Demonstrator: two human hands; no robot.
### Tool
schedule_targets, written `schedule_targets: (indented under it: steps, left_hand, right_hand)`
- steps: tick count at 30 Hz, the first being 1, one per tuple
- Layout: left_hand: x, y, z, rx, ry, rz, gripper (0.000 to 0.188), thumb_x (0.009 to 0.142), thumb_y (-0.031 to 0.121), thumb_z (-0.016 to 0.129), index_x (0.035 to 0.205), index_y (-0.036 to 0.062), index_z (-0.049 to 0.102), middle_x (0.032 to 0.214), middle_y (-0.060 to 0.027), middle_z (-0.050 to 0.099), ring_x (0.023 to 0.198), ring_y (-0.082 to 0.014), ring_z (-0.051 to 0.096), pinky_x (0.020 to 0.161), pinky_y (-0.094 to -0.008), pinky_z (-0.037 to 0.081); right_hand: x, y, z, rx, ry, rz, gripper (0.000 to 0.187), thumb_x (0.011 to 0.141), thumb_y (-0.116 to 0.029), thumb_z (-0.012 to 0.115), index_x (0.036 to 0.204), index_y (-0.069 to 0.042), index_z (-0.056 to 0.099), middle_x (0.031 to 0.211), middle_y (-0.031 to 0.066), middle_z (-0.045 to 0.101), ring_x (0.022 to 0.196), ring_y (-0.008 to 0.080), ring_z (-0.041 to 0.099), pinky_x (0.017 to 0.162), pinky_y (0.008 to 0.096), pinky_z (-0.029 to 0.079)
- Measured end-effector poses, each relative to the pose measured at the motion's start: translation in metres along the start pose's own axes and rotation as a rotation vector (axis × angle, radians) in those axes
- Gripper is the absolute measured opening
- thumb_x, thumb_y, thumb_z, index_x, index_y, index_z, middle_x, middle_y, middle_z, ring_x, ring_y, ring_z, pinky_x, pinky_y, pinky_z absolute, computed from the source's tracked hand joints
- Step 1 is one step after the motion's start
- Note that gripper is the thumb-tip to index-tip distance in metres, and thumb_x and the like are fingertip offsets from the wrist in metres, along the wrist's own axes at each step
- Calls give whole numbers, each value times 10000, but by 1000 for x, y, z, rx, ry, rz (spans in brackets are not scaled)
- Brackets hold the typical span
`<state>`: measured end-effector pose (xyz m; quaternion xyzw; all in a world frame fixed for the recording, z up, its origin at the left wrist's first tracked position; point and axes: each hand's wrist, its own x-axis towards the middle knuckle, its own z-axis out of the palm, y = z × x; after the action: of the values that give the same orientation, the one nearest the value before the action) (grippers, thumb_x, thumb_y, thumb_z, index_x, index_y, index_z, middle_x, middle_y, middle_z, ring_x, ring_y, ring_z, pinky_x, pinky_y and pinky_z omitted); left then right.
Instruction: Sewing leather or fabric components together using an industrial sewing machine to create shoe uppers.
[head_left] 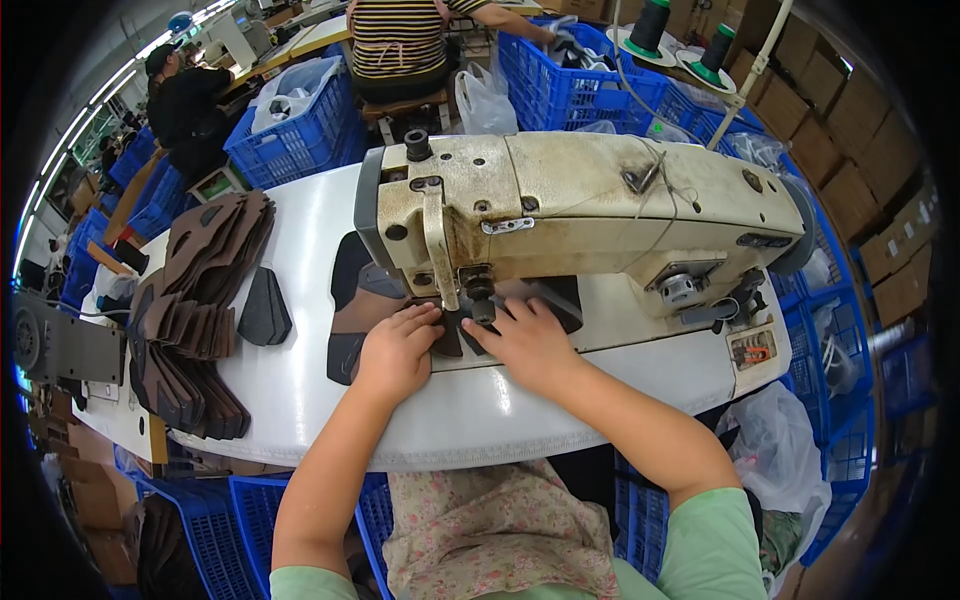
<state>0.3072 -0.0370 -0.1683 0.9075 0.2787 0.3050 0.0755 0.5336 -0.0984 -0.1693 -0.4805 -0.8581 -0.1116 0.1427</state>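
A cream, oil-stained sewing machine [580, 190] stands on a white table [480, 420]. Beneath its needle area lies a flat brown and black cut piece [365, 312], partly covered by the machine and my hands. My left hand [400, 348] rests on this piece to the left of the needle, fingers extended and lying flat. On the other side, my right hand [528, 342] presses down with fingers spread, its fingertips close to the presser area. Neither hand is wrapped around anything. The machine head hides the needle point and the far part of the piece.
Stacks of brown and black cut pieces [215, 250] fan out at the table's left, beside small black pieces [265, 308]. Blue crates [300, 125] surround the table. Thread cones [650, 28] stand at the back right. Another person [398, 40] sits beyond the machine.
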Motion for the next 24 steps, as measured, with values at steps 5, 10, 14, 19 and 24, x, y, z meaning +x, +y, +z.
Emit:
schedule_targets:
  steps: [5,10,14,19,24]
  left_hand:
    - [0,0,0,9,-2,-25,258,650,-21,569,872,20,694,1071,-147,696,1100,-319,631,992,-451,490]
    - [3,1,0,-20,10,-37,249,648,-41,552,848,15,689,1055,-146,700,1093,-314,637,971,-437,501]
    - [1,-2,1,-61,28,-65,244,650,-62,533,829,11,683,1055,-146,701,1090,-306,640,945,-411,513]
    - [2,-4,1,-66,11,-63,254,653,-62,533,842,11,688,1071,-142,699,1101,-301,634,943,-403,513]
    - [2,-5,-2,-49,-29,-49,272,654,-53,537,863,12,698,1095,-134,696,1136,-299,614,962,-409,501]
  right_hand:
    - [0,0,0,-3,13,1,476,814,-127,561,1283,-191,614,1034,38,603,1006,246,529,829,403,438]
    - [-2,0,2,-4,15,13,466,816,-120,560,1275,-183,618,1088,36,606,1015,240,529,838,397,437]
    - [0,-2,-1,0,-18,27,456,825,-113,554,1272,-176,618,1146,36,603,1034,242,528,851,394,434]
    - [0,-3,-4,-17,-36,34,452,839,-116,542,1282,-177,610,1142,41,603,1047,244,527,853,391,432]
    - [0,-5,-7,-42,-57,40,448,852,-124,527,1292,-170,601,1151,44,602,1044,245,529,852,392,431]
